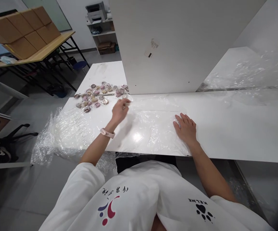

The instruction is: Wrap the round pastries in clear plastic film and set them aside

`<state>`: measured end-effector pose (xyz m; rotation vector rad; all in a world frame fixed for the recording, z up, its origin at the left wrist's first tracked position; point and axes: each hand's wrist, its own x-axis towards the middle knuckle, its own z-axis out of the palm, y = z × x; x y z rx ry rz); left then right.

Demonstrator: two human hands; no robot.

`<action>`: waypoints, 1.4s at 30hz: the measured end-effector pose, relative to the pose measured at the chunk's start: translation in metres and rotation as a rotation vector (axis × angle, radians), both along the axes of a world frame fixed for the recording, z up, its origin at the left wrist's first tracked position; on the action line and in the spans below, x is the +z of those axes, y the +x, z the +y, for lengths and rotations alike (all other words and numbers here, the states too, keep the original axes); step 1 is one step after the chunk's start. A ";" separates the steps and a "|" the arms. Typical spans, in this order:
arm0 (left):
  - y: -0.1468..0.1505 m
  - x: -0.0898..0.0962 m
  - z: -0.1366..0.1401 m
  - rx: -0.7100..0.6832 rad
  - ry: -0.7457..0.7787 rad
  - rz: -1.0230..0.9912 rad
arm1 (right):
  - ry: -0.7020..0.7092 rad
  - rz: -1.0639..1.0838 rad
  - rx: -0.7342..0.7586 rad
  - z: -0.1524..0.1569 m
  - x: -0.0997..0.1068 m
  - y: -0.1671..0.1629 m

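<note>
A clear plastic bag or sheet [155, 128] lies spread on the white table in front of me, wrinkled and shiny. My right hand [185, 129] rests flat on its right side with the fingers stretched out. At the sheet's far left corner is my left hand [120, 111], its fingers curled and pinched together. What those fingers hold, if anything, is too small to make out. Just left of that hand, several small individually wrapped pieces [95, 96], pink, yellow and brown, are scattered. A pile of clear plastic bags [69, 130] hangs over the table's left end.
A tall white panel [163, 48] stands at the table's [244, 128] back edge. More clear film [261, 70] lies behind it at right. Cardboard boxes [26, 30] sit on a wooden desk [45, 53] at far left. A printer [96, 12] tops a shelf.
</note>
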<state>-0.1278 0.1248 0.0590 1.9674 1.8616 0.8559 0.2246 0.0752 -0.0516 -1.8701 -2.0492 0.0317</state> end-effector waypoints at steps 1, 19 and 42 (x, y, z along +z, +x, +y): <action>0.024 0.003 -0.012 -0.150 0.028 -0.067 | -0.002 0.004 -0.023 0.000 0.000 0.000; 0.019 -0.070 -0.166 -0.623 -0.014 0.267 | -0.006 0.335 0.528 -0.101 0.038 0.017; 0.071 -0.039 -0.101 -0.223 0.362 0.324 | -0.408 0.279 0.166 -0.008 0.048 -0.019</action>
